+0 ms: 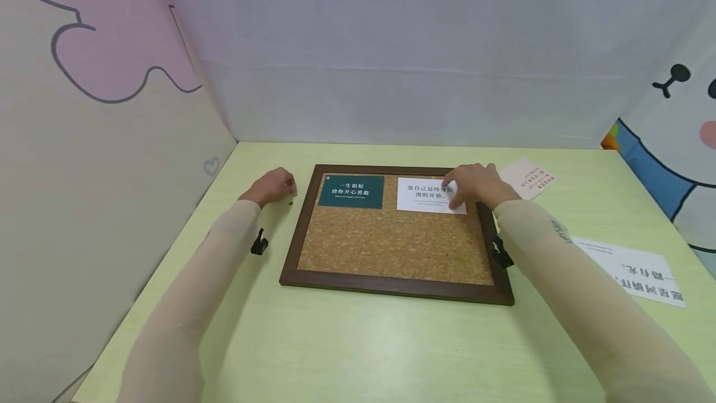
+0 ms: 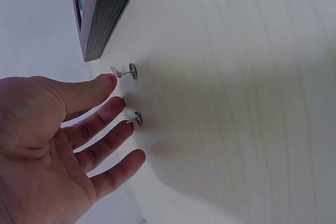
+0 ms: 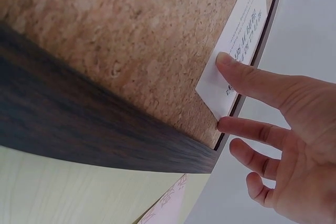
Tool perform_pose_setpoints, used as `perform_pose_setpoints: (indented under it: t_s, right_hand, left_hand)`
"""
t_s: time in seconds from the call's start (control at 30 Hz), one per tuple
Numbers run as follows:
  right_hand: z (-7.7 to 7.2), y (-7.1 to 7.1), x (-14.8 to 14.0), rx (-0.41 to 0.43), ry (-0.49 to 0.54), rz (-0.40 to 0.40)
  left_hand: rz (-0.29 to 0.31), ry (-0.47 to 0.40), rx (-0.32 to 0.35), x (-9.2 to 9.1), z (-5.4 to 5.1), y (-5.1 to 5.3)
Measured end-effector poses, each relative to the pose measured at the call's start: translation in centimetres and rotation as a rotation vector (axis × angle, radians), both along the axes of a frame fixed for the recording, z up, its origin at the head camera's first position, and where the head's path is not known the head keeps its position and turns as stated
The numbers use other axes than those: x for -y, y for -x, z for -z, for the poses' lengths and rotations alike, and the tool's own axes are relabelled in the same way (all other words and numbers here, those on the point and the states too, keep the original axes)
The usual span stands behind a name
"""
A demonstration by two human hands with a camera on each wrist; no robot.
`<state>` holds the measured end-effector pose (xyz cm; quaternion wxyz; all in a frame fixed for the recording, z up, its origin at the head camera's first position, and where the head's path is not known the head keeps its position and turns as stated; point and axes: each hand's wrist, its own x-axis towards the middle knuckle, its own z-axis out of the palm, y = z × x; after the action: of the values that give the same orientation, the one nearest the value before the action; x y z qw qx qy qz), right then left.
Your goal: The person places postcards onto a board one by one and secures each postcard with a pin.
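Note:
My left hand (image 1: 272, 186) is beside the board's left edge; its thumb tip meets a small metal pin (image 2: 132, 71), with a second pin (image 2: 138, 119) by the other fingertips. Those fingers are slightly bent, apart from the thumb. On the framed cork board (image 1: 391, 244) lies a white card (image 1: 427, 196) at the upper right. My right hand (image 3: 299, 135) has its thumb on the card's face and its index fingertip at the card's corner, the other fingers loosely bent. A dark green card (image 1: 351, 192) lies at the upper left, a pin at its top left corner.
To the right of the board are a pink card (image 1: 527, 178), partly behind my right hand, and a larger white card (image 1: 643, 272), partly under my sleeve. White fabric (image 1: 391, 48) hangs behind the table, with printed panels at both sides.

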<state>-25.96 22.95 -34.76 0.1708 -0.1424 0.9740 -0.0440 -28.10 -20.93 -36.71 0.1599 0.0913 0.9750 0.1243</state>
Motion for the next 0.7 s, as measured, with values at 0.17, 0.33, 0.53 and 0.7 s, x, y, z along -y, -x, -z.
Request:
perform_pose_setpoints:
  t_s: [0.17, 0.33, 0.53, 0.7]
  right_hand:
    - [-0.3, -0.2, 0.0, 0.000, 0.003, -0.001]
    - [-0.5, -0.3, 0.1, -0.008, 0.009, -0.001]
    - [-0.4, -0.3, 0.1, -0.004, 0.013, 0.003]
    - [-0.4, -0.4, 0.1, -0.003, 0.017, 0.012]
  left_hand:
    - [-0.021, -0.054, 0.047, 0.1, 0.0, 0.6]
    - [-0.046, -0.068, 0.084, 0.1, -0.3, 1.0]
    - [-0.063, -0.081, 0.100, 0.1, -0.5, 1.1]
    - [-0.059, -0.081, 0.100, 0.3, -0.1, 1.4]
